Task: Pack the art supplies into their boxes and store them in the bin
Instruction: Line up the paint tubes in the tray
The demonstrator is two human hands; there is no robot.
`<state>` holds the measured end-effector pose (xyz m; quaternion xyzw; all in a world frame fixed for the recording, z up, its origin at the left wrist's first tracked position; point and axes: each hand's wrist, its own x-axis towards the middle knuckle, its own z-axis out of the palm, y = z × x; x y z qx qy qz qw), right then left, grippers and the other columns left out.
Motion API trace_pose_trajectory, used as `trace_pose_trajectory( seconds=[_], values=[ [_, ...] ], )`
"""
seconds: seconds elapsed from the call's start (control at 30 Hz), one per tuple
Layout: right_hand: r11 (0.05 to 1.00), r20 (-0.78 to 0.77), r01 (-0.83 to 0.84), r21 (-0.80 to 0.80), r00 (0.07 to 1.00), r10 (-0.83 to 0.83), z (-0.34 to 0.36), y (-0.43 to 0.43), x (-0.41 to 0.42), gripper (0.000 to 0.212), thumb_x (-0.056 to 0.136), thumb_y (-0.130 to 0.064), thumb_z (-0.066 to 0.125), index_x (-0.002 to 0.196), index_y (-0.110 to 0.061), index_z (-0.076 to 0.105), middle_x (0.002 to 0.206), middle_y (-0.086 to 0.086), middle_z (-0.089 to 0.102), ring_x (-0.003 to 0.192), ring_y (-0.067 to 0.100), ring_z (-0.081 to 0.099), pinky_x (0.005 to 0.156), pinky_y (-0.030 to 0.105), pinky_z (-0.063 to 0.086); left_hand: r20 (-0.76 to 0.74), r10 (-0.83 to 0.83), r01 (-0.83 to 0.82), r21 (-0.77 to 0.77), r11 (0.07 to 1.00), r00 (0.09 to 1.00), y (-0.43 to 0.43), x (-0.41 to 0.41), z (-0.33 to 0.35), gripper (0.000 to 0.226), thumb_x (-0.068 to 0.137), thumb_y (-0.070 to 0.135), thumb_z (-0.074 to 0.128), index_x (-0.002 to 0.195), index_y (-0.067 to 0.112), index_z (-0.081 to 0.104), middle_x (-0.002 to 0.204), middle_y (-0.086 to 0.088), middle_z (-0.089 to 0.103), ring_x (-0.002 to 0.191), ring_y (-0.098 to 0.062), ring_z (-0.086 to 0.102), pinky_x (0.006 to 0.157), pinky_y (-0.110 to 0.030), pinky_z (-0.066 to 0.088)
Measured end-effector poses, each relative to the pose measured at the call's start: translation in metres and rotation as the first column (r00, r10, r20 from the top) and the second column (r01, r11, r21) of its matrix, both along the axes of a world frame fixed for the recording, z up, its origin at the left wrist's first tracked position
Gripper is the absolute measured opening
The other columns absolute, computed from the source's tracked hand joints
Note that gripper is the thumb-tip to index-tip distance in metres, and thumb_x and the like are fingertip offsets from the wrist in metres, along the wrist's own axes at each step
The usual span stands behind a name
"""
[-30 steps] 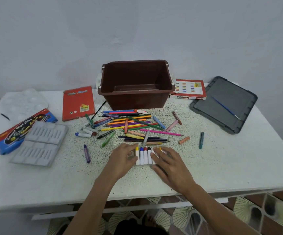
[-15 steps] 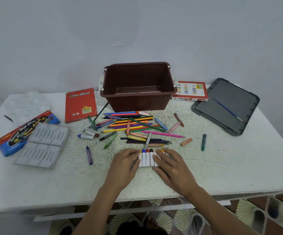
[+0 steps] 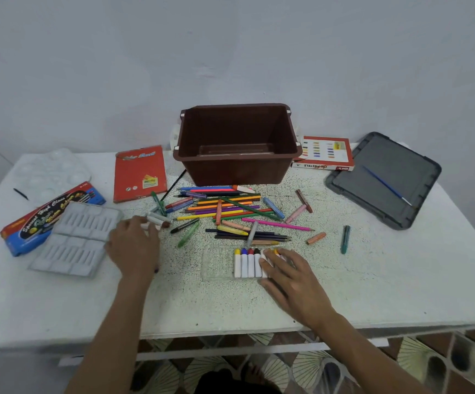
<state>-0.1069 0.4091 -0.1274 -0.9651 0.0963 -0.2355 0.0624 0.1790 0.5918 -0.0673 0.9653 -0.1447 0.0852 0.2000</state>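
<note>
An empty brown bin [image 3: 232,172] stands at the back of the table. In front of it lies a pile of coloured pencils and crayons [image 3: 225,207]. A clear tray [image 3: 216,263] near the front holds a row of white markers [image 3: 246,263] with coloured caps. My right hand [image 3: 290,277] lies flat on that tray's right end, covering some markers. My left hand [image 3: 134,245] is out to the left, its fingertips at two loose white markers [image 3: 159,218], beside a grey moulded tray [image 3: 77,237].
A blue-and-red box [image 3: 46,214], a white palette [image 3: 51,172] and a red pencil box [image 3: 139,173] lie at the left. An oil pastels box [image 3: 326,153] and a grey lid [image 3: 372,155] carrying a blue brush [image 3: 385,184] sit at the right. Loose crayons [image 3: 345,239] lie nearby.
My left hand left the marker tray and moved left and away to the loose white markers. My right hand stayed on the tray.
</note>
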Motion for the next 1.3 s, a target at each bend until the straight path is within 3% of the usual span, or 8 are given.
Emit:
trace_pose_trajectory(
  seconds=[0.17, 0.3, 0.5, 0.63, 0.73, 0.83, 1.03, 1.3],
  values=[
    [1.0, 0.013, -0.003, -0.002, 1.0, 0.003, 0.0, 0.0, 0.0, 0.04, 0.099, -0.038, 0.058, 0.128, -0.011, 0.065, 0.139, 0.007, 0.058, 0.127, 0.032, 0.051, 0.1, 0.05, 0.045, -0.14, 0.122, -0.099, 0.163, 0.982, 0.983, 0.005, 0.023, -0.001, 0.054, 0.093, 0.051, 0.057, 0.121, 0.006, 0.063, 0.122, -0.023, 0.059, 0.115, -0.043, 0.051, 0.095, -0.05, 0.037],
    [1.0, 0.007, -0.003, 0.005, 1.0, 0.003, 0.0, 0.001, 0.0, 0.041, 0.099, -0.039, 0.057, 0.129, -0.011, 0.064, 0.139, 0.006, 0.058, 0.128, 0.032, 0.051, 0.101, 0.049, 0.044, -0.175, 0.123, -0.096, 0.154, 0.983, 0.977, 0.006, 0.029, -0.006, 0.056, 0.089, 0.054, 0.06, 0.119, 0.007, 0.064, 0.123, -0.023, 0.057, 0.117, -0.043, 0.049, 0.097, -0.05, 0.036],
    [1.0, -0.006, 0.002, 0.005, 1.0, -0.002, 0.0, 0.001, -0.001, 0.041, 0.099, -0.038, 0.058, 0.13, -0.011, 0.063, 0.139, 0.006, 0.057, 0.128, 0.031, 0.05, 0.101, 0.049, 0.044, -0.305, 0.083, -0.12, -0.105, 0.987, 0.949, 0.007, 0.032, -0.005, 0.053, 0.082, 0.044, 0.075, 0.118, 0.009, 0.06, 0.122, -0.018, 0.061, 0.119, -0.04, 0.049, 0.097, -0.049, 0.036],
    [1.0, -0.005, 0.001, 0.008, 1.0, -0.001, 0.001, 0.001, -0.001, 0.041, 0.099, -0.038, 0.058, 0.129, -0.011, 0.063, 0.139, 0.006, 0.058, 0.128, 0.031, 0.05, 0.101, 0.049, 0.044, -0.162, -0.099, 0.03, -0.384, 0.923, 0.982, 0.006, 0.016, 0.005, 0.031, 0.087, 0.018, 0.071, 0.109, 0.011, 0.052, 0.104, -0.009, 0.069, 0.098, -0.029, 0.065, 0.085, -0.039, 0.044],
    [1.0, -0.004, -0.003, 0.012, 1.0, 0.003, 0.001, 0.001, 0.0, 0.04, 0.1, -0.038, 0.057, 0.128, -0.011, 0.064, 0.139, 0.006, 0.058, 0.128, 0.032, 0.05, 0.101, 0.049, 0.044, -0.097, -0.217, 0.127, -0.56, 0.819, 0.971, -0.003, -0.006, 0.025, 0.023, 0.09, 0.016, 0.07, 0.107, 0.015, 0.054, 0.098, 0.0, 0.07, 0.088, -0.014, 0.067, 0.075, -0.024, 0.045],
    [1.0, 0.003, -0.009, 0.017, 1.0, 0.009, 0.002, 0.001, 0.0, 0.039, 0.1, -0.037, 0.056, 0.127, -0.01, 0.065, 0.139, 0.006, 0.058, 0.129, 0.032, 0.05, 0.102, 0.049, 0.043, -0.163, -0.386, 0.193, -0.654, 0.731, 0.908, -0.015, -0.033, 0.036, 0.021, 0.089, 0.014, 0.072, 0.105, 0.018, 0.059, 0.093, 0.008, 0.07, 0.084, 0.002, 0.066, 0.066, -0.008, 0.048],
    [1.0, 0.001, -0.005, 0.007, 1.0, 0.005, 0.005, 0.002, -0.001, 0.039, 0.1, -0.038, 0.056, 0.128, -0.011, 0.064, 0.139, 0.006, 0.058, 0.128, 0.031, 0.05, 0.103, 0.048, 0.044, -0.263, -0.674, 0.475, -0.539, 0.696, 0.69, -0.035, -0.069, 0.018, 0.022, 0.086, 0.013, 0.073, 0.105, 0.016, 0.064, 0.093, 0.005, 0.073, 0.079, -0.001, 0.071, 0.066, -0.014, 0.056],
    [1.0, -0.015, 0.007, 0.001, 1.0, -0.007, 0.004, 0.003, -0.001, 0.04, 0.1, -0.038, 0.057, 0.128, -0.012, 0.064, 0.138, 0.005, 0.058, 0.128, 0.03, 0.05, 0.102, 0.049, 0.044, -0.436, -0.68, 0.442, -0.53, 0.724, 0.59, -0.037, -0.079, 0.006, 0.03, 0.082, 0.017, 0.079, 0.109, 0.023, 0.066, 0.098, 0.008, 0.07, 0.085, 0.0, 0.069, 0.074, -0.014, 0.054]
  ],
)
